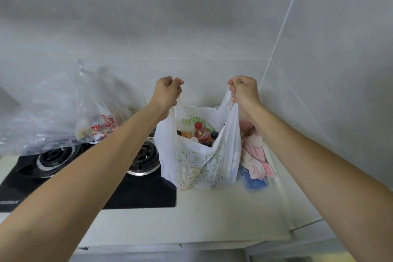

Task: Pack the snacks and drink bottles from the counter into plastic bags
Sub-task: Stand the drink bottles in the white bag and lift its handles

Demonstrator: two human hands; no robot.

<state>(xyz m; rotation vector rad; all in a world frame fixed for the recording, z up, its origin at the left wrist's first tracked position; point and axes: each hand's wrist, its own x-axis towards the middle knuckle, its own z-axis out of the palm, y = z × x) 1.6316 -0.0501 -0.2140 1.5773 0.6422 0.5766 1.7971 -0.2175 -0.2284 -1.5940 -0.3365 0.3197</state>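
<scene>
Over counter (212, 208), fisted hands (168, 91) (244, 90) grip white bag (197, 161) handles.

A home kitchen. A black glass gas hob (131, 193) with two ringed burners (57, 158) is set into a pale worktop (212, 215), which runs into a corner of large grey wall tiles (191, 27). Filled plastic shopping bags (197, 161) stand on it.

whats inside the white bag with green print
Through the open top of the white bag, held up by the left hand and right hand, drink bottles show: a red-capped bottle and a black-capped one. Anything lower is hidden by the bag's walls.
</scene>
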